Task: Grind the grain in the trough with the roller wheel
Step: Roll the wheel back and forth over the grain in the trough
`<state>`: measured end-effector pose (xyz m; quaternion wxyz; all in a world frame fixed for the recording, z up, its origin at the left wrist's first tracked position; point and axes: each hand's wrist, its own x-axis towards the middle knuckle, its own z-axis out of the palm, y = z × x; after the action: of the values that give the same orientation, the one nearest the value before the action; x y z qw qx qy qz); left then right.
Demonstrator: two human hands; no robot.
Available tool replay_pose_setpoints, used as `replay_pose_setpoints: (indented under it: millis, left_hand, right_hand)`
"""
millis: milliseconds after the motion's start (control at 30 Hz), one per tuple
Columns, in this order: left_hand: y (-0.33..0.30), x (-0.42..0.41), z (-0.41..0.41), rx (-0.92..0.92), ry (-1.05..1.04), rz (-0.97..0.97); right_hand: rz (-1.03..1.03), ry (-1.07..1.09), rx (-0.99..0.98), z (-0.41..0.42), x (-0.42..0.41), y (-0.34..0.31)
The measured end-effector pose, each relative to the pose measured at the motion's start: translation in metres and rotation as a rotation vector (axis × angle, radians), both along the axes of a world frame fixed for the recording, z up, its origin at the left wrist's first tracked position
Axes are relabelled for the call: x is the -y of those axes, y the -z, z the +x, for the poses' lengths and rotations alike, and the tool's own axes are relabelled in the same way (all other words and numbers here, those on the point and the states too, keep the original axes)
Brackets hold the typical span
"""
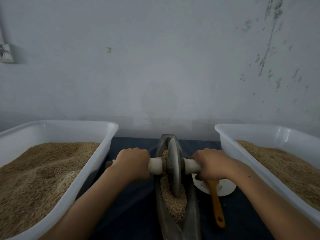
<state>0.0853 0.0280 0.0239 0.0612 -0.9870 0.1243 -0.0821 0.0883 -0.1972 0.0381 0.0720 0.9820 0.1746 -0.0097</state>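
A dark boat-shaped metal trough point(191, 220) lies lengthwise in front of me on a dark cloth. Tan grain point(174, 203) fills its channel. A grey metal roller wheel point(173, 166) stands upright in the grain, about mid-trough. A pale axle handle point(155, 166) runs through the wheel to both sides. My left hand point(132, 162) grips the left end of the handle. My right hand point(210, 164) grips the right end. Both fists hide most of the handle's outer parts.
A white plastic tub point(103, 135) of tan grain stands at the left, another white tub point(223, 135) of grain at the right. A white dish point(225, 188) with a yellow-handled tool point(217, 207) lies right of the trough. A pale wall rises close behind.
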Motion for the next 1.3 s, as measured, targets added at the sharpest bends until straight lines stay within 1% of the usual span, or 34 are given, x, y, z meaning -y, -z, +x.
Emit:
replay_pose_setpoints:
  millis: [67,133,200,267,333,400,500,667,767,900,1033,1100,1200,1300]
  left_hand:
    - [0.000,0.000,0.000,0.014,-0.004,0.007]
    - [0.002,0.003,0.000,0.070,-0.019,0.008]
    - [0.005,0.005,0.000,0.142,-0.034,-0.027]
    - [0.008,0.006,-0.001,0.206,-0.040,-0.075]
    - [0.010,0.006,-0.001,0.263,-0.042,-0.083]
    - [0.011,0.007,-0.001,0.296,-0.045,-0.063]
    - [0.008,0.008,-0.001,0.252,-0.044,-0.029]
    - [-0.001,0.003,-0.002,0.019,-0.025,0.005]
    - [-0.003,0.002,-0.003,-0.036,-0.024,0.018]
    - [0.001,0.005,-0.003,0.056,-0.052,0.003]
    - [0.007,0.007,-0.004,0.217,-0.055,-0.060]
    - [0.009,0.008,-0.004,0.271,-0.047,-0.069]
    - [0.009,0.007,-0.003,0.270,-0.038,-0.069]
    - [0.006,0.005,-0.002,0.195,-0.035,-0.038]
  right_hand:
    - [0.002,0.003,-0.023,0.000,0.001,0.001]
    - [0.024,0.009,-0.004,0.000,0.001,0.003]
    - [0.047,0.007,0.093,0.001,0.000,0.006]
    - [0.076,0.005,0.244,0.001,-0.003,0.012]
    - [0.111,0.007,0.369,0.001,-0.004,0.018]
    - [0.133,0.008,0.408,0.001,-0.003,0.021]
    - [0.126,-0.003,0.327,0.002,-0.001,0.017]
    - [0.021,-0.007,0.074,-0.001,0.000,0.004]
    - [0.002,0.004,0.004,-0.002,0.001,0.001]
    - [0.025,0.005,0.074,0.000,-0.001,0.004]
    - [0.101,0.006,0.277,0.001,-0.002,0.015]
    - [0.137,0.003,0.334,0.002,-0.002,0.019]
    - [0.132,0.004,0.343,0.003,-0.001,0.021]
    - [0.088,0.002,0.245,0.003,-0.001,0.014]
